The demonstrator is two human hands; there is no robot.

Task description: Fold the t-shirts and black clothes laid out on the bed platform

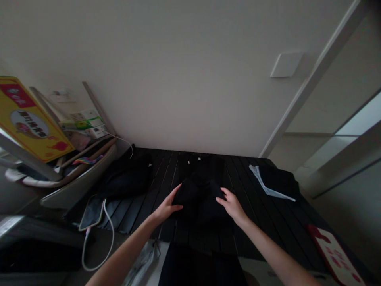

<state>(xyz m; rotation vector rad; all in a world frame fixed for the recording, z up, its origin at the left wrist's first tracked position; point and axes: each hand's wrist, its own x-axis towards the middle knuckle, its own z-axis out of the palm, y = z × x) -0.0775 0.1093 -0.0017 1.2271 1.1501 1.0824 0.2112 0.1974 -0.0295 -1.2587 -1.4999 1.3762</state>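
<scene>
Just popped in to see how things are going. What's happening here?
A person stands at a dark slatted table with both open hands on a black garment in the middle of it: the left hand at one side, the right hand at the other. Another dark garment lies to the left, and a third with a pale strip lies to the right. A phone with a white cable sits at the table's left edge.
</scene>
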